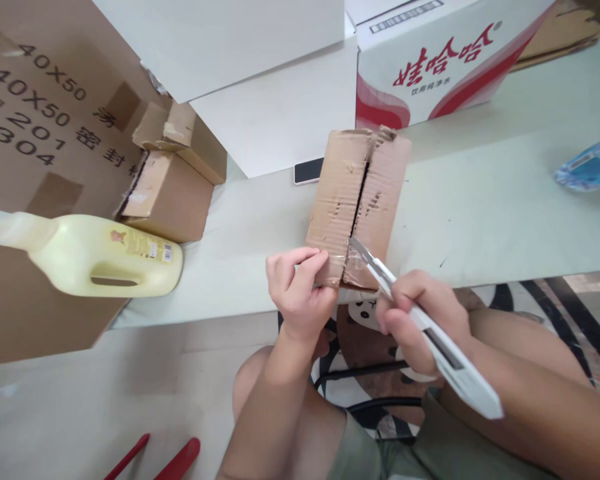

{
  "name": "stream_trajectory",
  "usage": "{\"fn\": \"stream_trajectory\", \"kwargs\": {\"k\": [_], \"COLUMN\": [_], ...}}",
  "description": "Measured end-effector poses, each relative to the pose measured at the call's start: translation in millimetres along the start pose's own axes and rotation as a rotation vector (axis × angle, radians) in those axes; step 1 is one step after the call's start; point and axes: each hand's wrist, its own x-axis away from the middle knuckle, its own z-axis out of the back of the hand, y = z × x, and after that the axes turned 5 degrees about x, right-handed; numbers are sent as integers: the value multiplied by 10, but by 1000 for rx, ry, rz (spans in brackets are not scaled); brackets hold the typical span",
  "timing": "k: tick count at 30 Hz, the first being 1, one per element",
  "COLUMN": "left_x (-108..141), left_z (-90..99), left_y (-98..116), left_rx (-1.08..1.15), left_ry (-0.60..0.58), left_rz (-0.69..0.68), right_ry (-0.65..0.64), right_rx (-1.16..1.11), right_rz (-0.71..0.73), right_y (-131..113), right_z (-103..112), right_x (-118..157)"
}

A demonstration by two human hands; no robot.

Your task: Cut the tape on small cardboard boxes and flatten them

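A worn, brown corrugated cardboard box point(343, 200) lies at the near edge of the table point(250, 247), which has a pale green surface, with a dark seam running lengthwise along its top. It sits just beyond both hands. The left hand point(300, 287) grasps its near left corner, fingers bent over the top. The right hand point(423, 317) is clenched around a slim white utility knife point(427, 327), off the box's near right corner; the metal blade point(363, 250) points at the seam, its tip at the gap. A dark-screened phone point(307, 171) lies just beside the box's far left side. Behind stand a plain white carton point(285, 113) and a white carton with red lettering point(433, 73). Well to the left is a pale yellow plastic jug point(75, 253); far right, a clear bottle with a blue label point(593, 163).
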Motion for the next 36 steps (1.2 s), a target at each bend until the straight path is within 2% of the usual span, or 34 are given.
{"fn": "stream_trajectory", "kwargs": {"k": [3, 8, 12, 19, 25, 29, 31, 32, 34, 36], "left_x": [6, 22, 40, 36, 22, 27, 18, 8, -15, -35], "left_z": [-2, -7, -36, -94, -97, -115, -113, -106, -84, -56], "left_y": [25, 61, 107, 83, 90, 117, 93, 63, -34, -168], "left_rx": [0, 29, 64, 69, 74, 72, 67, 69, 91, 156], "left_ry": [16, 26, 6, 32, 28, 23, 20, 16, 8, 20], "left_rz": [9, 6, -16, 12, 12, 18, 35, 50, 134, 322], "right_ry": [-40, -22, -1, -56, -61, -136, -133, -103, -33, 24], "right_rx": [98, 264, 320, 185, 27, -88, -155, -181, -221, -247], "right_rz": [24, 66, 18, -5, -160, -285, -342, -332, -223, -64], "right_y": [-67, -114, -120, -174, -165, -116, -100, -103, -122, -130], "right_z": [-34, -58, -74, -85, -130, -190, -202, -198, -167, -112], "right_x": [-35, -85, -112, -46, 5, 28, 50, 68, 114, 151]}}
